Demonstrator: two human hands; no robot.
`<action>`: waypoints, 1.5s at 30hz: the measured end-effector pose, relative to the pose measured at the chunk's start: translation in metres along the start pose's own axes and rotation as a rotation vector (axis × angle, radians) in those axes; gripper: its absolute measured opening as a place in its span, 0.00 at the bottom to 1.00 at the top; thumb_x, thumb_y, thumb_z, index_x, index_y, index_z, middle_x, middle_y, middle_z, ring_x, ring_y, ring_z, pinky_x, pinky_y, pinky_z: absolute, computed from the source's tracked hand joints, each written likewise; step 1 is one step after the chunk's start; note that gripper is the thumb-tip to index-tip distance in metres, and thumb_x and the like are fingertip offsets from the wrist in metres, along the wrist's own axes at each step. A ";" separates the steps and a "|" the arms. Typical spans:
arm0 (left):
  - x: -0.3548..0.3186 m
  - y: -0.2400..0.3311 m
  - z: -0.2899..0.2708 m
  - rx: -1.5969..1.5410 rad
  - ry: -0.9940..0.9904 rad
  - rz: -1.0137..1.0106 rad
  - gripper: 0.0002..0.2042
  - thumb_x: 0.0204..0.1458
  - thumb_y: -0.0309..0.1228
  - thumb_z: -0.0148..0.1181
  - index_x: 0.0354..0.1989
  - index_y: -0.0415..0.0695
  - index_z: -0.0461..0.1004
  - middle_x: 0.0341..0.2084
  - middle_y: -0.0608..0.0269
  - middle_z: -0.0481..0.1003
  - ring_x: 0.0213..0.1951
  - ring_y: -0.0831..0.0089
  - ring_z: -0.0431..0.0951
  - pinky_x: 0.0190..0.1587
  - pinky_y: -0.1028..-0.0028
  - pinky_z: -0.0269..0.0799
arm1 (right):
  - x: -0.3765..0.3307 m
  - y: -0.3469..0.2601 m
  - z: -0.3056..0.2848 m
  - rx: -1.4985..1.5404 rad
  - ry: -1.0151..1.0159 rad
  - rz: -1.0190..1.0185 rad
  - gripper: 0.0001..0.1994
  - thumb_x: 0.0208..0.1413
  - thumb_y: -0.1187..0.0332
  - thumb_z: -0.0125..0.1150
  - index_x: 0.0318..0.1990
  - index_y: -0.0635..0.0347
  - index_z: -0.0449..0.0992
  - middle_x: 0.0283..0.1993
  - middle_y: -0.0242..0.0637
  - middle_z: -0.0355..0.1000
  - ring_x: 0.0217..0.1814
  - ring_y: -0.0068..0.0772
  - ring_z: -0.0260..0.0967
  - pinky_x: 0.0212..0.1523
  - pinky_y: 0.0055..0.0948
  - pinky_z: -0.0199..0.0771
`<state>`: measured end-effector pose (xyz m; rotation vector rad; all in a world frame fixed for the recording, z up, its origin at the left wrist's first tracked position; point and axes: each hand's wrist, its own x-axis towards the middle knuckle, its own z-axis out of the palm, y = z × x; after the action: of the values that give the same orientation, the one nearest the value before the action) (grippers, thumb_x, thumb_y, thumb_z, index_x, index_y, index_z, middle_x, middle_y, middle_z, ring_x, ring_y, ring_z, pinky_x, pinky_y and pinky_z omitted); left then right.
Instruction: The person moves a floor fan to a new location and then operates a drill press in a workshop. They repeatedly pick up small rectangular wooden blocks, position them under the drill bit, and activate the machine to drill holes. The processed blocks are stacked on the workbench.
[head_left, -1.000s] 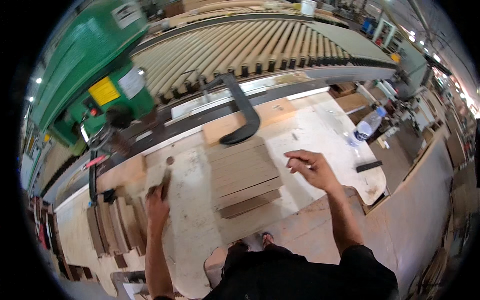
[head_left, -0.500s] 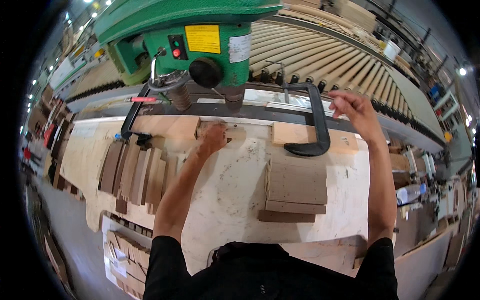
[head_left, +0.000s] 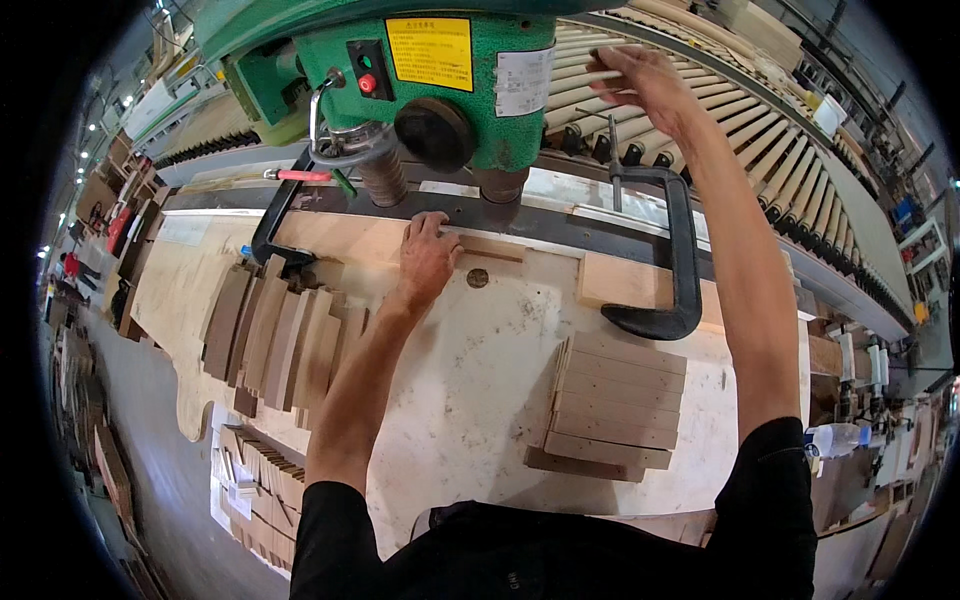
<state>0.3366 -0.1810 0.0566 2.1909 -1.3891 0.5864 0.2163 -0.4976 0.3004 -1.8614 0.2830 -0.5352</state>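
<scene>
A green drilling machine (head_left: 440, 70) fills the top of the view, with a yellow label, a red button and a black round knob on its front, and two spindles hanging down toward a dark metal fence (head_left: 560, 225) that runs across the desk (head_left: 470, 380). Two black C-clamps grip that fence: one on the left (head_left: 275, 215) with a red-tipped handle, one on the right (head_left: 670, 250) pressing a pale wooden block (head_left: 620, 280) onto the desk. Behind the machine lies a bed of long pale rollers (head_left: 760, 130).

On the left part of the desk a fanned row of brown wooden slats (head_left: 280, 335) lies overlapping, just beside the left forearm. On the right a neat stack of similar flat boards (head_left: 615, 405) sits near the desk's front edge, between the two arms. More slats fill a crate (head_left: 255, 485) below the desk on the left.

The left hand (head_left: 428, 258) lies flat, fingers stretched out, pressing down on a narrow wooden strip (head_left: 490, 250) that rests against the fence right under the spindles. The strip is light brown, thin and rectangular; just in front of it a small round hole (head_left: 478, 278) shows in the pale, scuffed desk top.

The right hand (head_left: 640, 80) is raised beside the machine head, above the right clamp, fingers curled; whether it grips a lever there cannot be told.
</scene>
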 end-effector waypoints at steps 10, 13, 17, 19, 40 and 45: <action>0.000 0.012 -0.006 -0.036 -0.089 -0.076 0.10 0.47 0.32 0.67 0.37 0.43 0.80 0.50 0.56 0.69 0.54 0.55 0.67 0.55 0.58 0.66 | 0.095 0.005 0.043 0.172 0.021 -0.055 0.17 0.64 0.59 0.57 0.52 0.62 0.74 0.47 0.38 0.75 0.43 0.30 0.77 0.42 0.27 0.81; -0.008 0.022 -0.009 -0.105 -0.117 -0.072 0.10 0.48 0.31 0.66 0.37 0.39 0.78 0.51 0.53 0.69 0.54 0.53 0.67 0.55 0.56 0.66 | 0.105 0.007 0.054 0.193 0.029 -0.058 0.17 0.64 0.59 0.57 0.52 0.62 0.74 0.48 0.38 0.75 0.44 0.30 0.77 0.42 0.28 0.81; -0.024 0.016 -0.002 -0.080 -0.188 0.048 0.11 0.50 0.31 0.64 0.38 0.37 0.77 0.50 0.51 0.68 0.53 0.51 0.67 0.56 0.57 0.64 | 0.117 0.005 0.063 0.222 0.033 -0.076 0.17 0.64 0.59 0.57 0.52 0.61 0.73 0.48 0.38 0.75 0.44 0.30 0.77 0.42 0.28 0.81; -0.018 0.021 -0.012 -0.141 -0.200 -0.004 0.13 0.52 0.30 0.59 0.45 0.38 0.75 0.51 0.50 0.69 0.54 0.50 0.67 0.58 0.57 0.63 | 0.123 0.004 0.066 0.236 0.033 -0.085 0.17 0.64 0.59 0.57 0.52 0.61 0.73 0.48 0.38 0.75 0.44 0.30 0.77 0.42 0.28 0.81; -0.012 0.022 0.002 0.023 -0.291 0.037 0.22 0.43 0.26 0.59 0.50 0.33 0.73 0.53 0.46 0.69 0.52 0.52 0.71 0.55 0.58 0.65 | 0.146 -0.002 0.039 0.341 0.053 -0.134 0.17 0.64 0.59 0.56 0.54 0.60 0.72 0.49 0.38 0.75 0.46 0.31 0.76 0.43 0.30 0.81; -0.034 0.009 0.043 0.033 -0.200 -0.020 0.20 0.47 0.30 0.58 0.50 0.35 0.75 0.58 0.45 0.66 0.62 0.51 0.65 0.62 0.56 0.62 | 0.146 -0.006 0.040 0.356 0.023 -0.142 0.18 0.64 0.59 0.56 0.55 0.60 0.72 0.49 0.38 0.75 0.46 0.31 0.76 0.44 0.30 0.81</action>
<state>0.3198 -0.1858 0.0043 2.3405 -1.4640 0.3938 0.3626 -0.5270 0.3282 -1.5365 0.0636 -0.6592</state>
